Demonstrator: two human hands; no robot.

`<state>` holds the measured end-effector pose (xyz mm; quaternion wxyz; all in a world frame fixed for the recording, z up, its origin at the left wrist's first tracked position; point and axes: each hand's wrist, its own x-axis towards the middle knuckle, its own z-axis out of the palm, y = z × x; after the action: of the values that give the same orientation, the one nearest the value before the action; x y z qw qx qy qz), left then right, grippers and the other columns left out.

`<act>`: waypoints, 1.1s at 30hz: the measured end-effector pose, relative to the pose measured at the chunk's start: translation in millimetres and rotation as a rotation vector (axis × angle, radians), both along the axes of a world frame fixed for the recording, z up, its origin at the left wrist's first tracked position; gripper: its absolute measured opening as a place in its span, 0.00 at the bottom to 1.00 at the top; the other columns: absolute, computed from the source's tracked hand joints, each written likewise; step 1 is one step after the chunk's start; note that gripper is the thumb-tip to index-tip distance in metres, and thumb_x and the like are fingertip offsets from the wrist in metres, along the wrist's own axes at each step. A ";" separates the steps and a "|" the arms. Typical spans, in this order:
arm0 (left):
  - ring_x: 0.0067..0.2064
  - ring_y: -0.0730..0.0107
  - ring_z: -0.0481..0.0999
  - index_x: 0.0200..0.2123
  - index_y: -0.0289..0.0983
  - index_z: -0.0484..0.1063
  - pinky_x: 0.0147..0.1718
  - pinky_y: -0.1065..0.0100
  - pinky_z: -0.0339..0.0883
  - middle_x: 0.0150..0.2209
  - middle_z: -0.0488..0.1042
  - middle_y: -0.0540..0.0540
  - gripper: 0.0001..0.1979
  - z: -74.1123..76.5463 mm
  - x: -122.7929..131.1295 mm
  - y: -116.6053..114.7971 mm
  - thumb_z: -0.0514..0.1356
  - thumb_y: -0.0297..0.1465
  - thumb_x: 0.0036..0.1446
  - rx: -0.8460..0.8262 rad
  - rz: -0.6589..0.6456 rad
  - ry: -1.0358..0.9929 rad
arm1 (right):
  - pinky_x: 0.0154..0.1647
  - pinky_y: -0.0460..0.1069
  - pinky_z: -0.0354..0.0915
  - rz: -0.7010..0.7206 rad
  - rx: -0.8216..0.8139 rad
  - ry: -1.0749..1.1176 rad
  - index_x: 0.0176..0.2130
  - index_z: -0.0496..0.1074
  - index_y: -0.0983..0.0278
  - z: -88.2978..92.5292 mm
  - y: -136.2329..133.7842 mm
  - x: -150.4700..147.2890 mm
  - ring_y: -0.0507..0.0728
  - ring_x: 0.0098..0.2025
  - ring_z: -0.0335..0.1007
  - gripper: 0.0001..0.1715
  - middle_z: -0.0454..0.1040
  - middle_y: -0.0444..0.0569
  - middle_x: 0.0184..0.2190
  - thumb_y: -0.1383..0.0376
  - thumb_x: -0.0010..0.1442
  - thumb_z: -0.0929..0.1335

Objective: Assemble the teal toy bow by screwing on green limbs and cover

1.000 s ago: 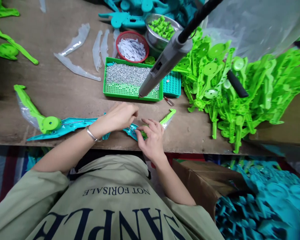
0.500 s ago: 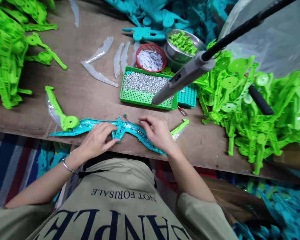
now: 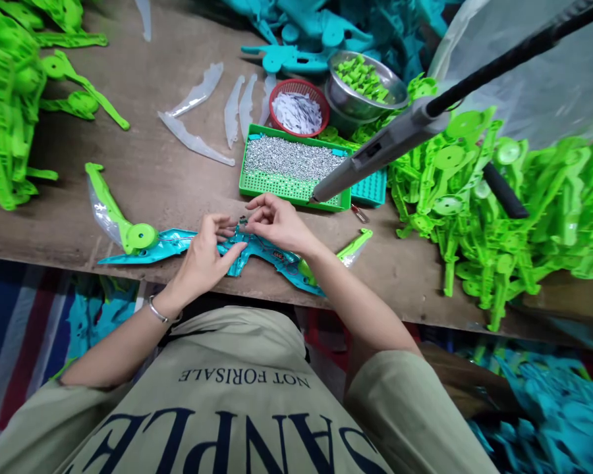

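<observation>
A teal plastic toy-bow shell [image 3: 265, 253] lies open along the table's near edge, with thin wires inside. A green arm with a clear blade [image 3: 141, 238] sits on its left end, and another green arm [image 3: 354, 247] is at the right end. My left hand [image 3: 207, 257] grips the shell around its middle, thumb on the near side. Fingertips of my right hand [image 3: 279, 227] pinch a small circuit board [image 3: 242, 221] just above the shell's middle.
An electric screwdriver [image 3: 360, 161] hangs over a green tray [image 3: 296, 201] of screws. Beyond stand a red basket [image 3: 278, 125] of white pieces and a metal bowl [image 3: 395, 99] of green parts. Green part heaps [image 3: 10, 112] flank the table. Clear blades [image 3: 195, 141] lie left.
My right hand has moved left and away from me, from the shell's right part to the small circuit board. My left hand has shifted slightly right along the shell.
</observation>
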<state>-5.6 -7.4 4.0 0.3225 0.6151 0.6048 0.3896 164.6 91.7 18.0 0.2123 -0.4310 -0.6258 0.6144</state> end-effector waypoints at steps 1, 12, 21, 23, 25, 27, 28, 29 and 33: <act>0.45 0.62 0.82 0.58 0.39 0.60 0.42 0.60 0.77 0.50 0.78 0.39 0.29 -1.7 2.6 3.1 0.68 0.34 0.57 -0.027 -0.005 -0.067 | 0.33 0.46 0.67 0.037 0.002 0.044 0.42 0.67 0.63 1.8 -2.1 2.0 0.49 0.30 0.72 0.17 0.76 0.40 0.28 0.69 0.52 0.72; 0.34 0.68 0.81 0.42 0.37 0.76 0.38 0.65 0.76 0.35 0.82 0.48 0.09 9.6 17.1 18.0 0.65 0.31 0.57 -0.049 0.027 -0.046 | 0.37 0.48 0.69 -0.026 0.508 -0.283 0.37 0.78 0.64 37.6 -35.3 45.6 0.52 0.32 0.73 0.05 0.80 0.46 0.32 0.66 0.59 0.71; 0.34 0.68 0.81 0.45 0.35 0.73 0.38 0.67 0.74 0.34 0.81 0.48 0.11 6.9 21.6 13.6 0.63 0.27 0.58 0.091 0.057 0.175 | 0.37 0.50 0.68 -0.154 0.771 -0.602 0.40 0.80 0.64 -1.2 -73.1 38.0 0.57 0.34 0.74 0.13 0.78 0.52 0.33 0.67 0.66 0.65; 0.33 0.68 0.81 0.47 0.35 0.73 0.38 0.67 0.74 0.34 0.81 0.48 0.12 5.6 22.2 12.2 0.63 0.27 0.58 0.114 0.061 0.199 | 0.37 0.51 0.67 -0.158 0.805 -0.650 0.40 0.79 0.63 -7.8 -73.8 35.1 0.58 0.35 0.74 0.14 0.78 0.53 0.34 0.67 0.67 0.64; 0.33 0.68 0.81 0.47 0.36 0.73 0.38 0.67 0.74 0.33 0.81 0.48 0.12 5.1 21.7 10.3 0.63 0.27 0.59 0.126 0.061 0.236 | 0.38 0.52 0.66 -0.134 0.819 -0.680 0.40 0.78 0.63 -11.3 -73.0 33.9 0.59 0.36 0.73 0.13 0.78 0.53 0.33 0.68 0.68 0.63; 0.33 0.67 0.81 0.47 0.36 0.73 0.37 0.67 0.73 0.33 0.80 0.49 0.11 5.4 20.6 7.7 0.63 0.29 0.60 0.139 0.054 0.266 | 0.39 0.53 0.66 -0.100 0.813 -0.686 0.39 0.78 0.62 -12.9 -72.0 33.6 0.60 0.37 0.73 0.13 0.78 0.53 0.33 0.68 0.67 0.63; 0.34 0.67 0.81 0.46 0.37 0.73 0.37 0.67 0.73 0.33 0.80 0.48 0.10 5.7 20.0 6.1 0.63 0.29 0.60 0.150 0.046 0.272 | 0.40 0.53 0.67 -0.089 0.807 -0.676 0.38 0.77 0.62 -13.2 -71.7 33.6 0.61 0.38 0.73 0.13 0.78 0.53 0.33 0.68 0.67 0.63; 0.34 0.67 0.81 0.45 0.37 0.73 0.37 0.67 0.73 0.33 0.80 0.48 0.09 6.0 19.6 4.3 0.62 0.29 0.61 0.166 0.033 0.272 | 0.41 0.54 0.67 -0.086 0.802 -0.655 0.39 0.77 0.63 -13.2 -71.5 33.6 0.61 0.38 0.73 0.12 0.78 0.54 0.34 0.69 0.66 0.63; 0.35 0.67 0.80 0.41 0.38 0.74 0.37 0.66 0.73 0.35 0.81 0.47 0.04 7.4 19.4 -3.8 0.60 0.30 0.64 0.200 -0.032 0.263 | 0.42 0.52 0.70 -0.152 0.757 -0.534 0.41 0.76 0.64 -11.3 -71.7 35.0 0.58 0.38 0.74 0.12 0.77 0.53 0.36 0.70 0.65 0.63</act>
<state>13.8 -11.2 11.4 0.1837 0.6994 0.5902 0.3589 199.6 20.0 6.6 0.2307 -0.5108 -0.8053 0.1932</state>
